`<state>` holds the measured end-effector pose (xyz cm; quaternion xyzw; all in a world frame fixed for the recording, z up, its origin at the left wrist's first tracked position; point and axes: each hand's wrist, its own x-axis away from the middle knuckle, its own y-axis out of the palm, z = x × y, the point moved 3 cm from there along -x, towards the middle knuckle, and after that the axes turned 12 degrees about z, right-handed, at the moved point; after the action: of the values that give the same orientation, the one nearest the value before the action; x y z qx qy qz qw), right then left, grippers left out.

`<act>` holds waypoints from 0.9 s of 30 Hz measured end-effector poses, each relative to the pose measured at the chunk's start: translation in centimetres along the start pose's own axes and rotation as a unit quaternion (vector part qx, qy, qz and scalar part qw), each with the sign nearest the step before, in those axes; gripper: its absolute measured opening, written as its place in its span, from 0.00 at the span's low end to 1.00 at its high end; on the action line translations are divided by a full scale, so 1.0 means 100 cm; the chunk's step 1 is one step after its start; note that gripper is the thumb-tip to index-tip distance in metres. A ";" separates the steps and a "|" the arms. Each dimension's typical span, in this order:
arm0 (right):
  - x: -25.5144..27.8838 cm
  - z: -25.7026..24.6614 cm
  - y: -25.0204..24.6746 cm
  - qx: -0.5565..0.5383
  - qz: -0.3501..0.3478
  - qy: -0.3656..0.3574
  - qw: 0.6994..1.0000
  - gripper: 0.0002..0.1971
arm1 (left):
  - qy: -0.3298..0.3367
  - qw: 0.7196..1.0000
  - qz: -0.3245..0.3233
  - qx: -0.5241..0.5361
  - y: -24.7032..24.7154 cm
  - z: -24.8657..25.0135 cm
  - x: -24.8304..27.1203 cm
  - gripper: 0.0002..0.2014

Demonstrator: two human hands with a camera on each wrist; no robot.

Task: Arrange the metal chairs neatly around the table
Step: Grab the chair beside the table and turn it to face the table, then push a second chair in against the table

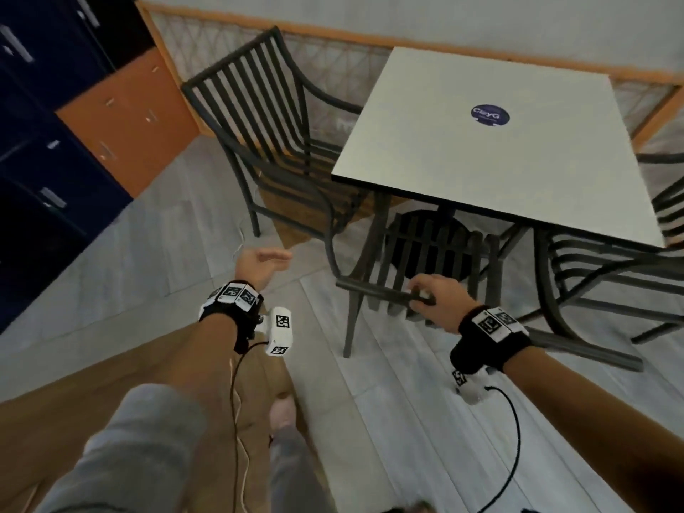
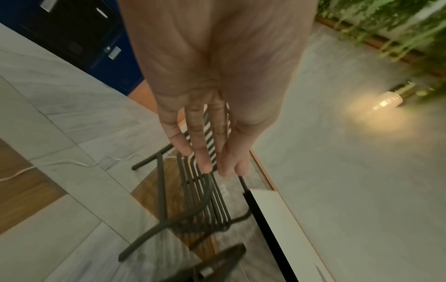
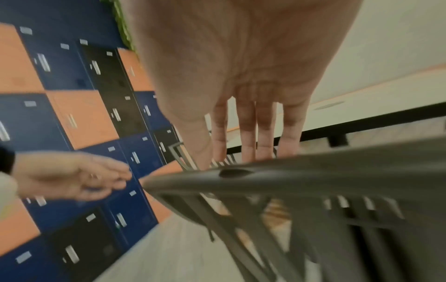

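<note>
A dark metal chair [image 1: 436, 249] with a slatted back stands tucked at the near side of the white square table [image 1: 499, 153]. My right hand [image 1: 429, 296] grips its top rail [image 3: 313, 171], fingers curled over the bar. My left hand [image 1: 266, 259] hovers to the left of that chair, fingers straight [image 2: 205, 164], holding nothing. A second slatted chair [image 1: 251, 105] stands at the table's left side, angled and a little away from the edge; it also shows below my left hand [image 2: 200, 200]. A third chair [image 1: 592, 261] is partly visible at the table's right side.
Blue, black and orange lockers [image 1: 55, 142] line the left wall. A lattice railing [image 1: 333, 57] runs behind the table. A thin white cable [image 1: 240, 231] lies on the pale floor near the left chair's legs. My foot [image 1: 281, 405] is below the hands.
</note>
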<state>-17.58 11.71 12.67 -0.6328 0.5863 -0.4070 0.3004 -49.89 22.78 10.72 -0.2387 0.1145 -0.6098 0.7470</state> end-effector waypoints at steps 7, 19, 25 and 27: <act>-0.145 -0.163 0.031 -0.067 0.027 -0.085 0.994 0.12 | -0.060 0.996 0.049 -0.041 -0.108 -0.066 -0.142 0.09; -0.397 -0.261 0.105 -0.061 -0.016 -0.009 0.998 0.20 | 0.029 0.977 -0.059 -0.205 -0.087 -0.066 -0.379 0.14; -0.524 -0.214 0.151 0.003 -0.028 0.042 0.999 0.20 | 0.162 0.933 -0.094 -0.307 -0.020 -0.050 -0.489 0.17; -0.558 -0.201 0.169 0.031 -0.039 0.053 0.997 0.23 | 0.205 0.902 -0.108 -0.364 0.007 -0.047 -0.520 0.19</act>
<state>-42.39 66.45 -1.04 -0.6234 0.5628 -0.4694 0.2726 -63.47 72.08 0.08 -0.3742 0.4525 -0.6384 0.4977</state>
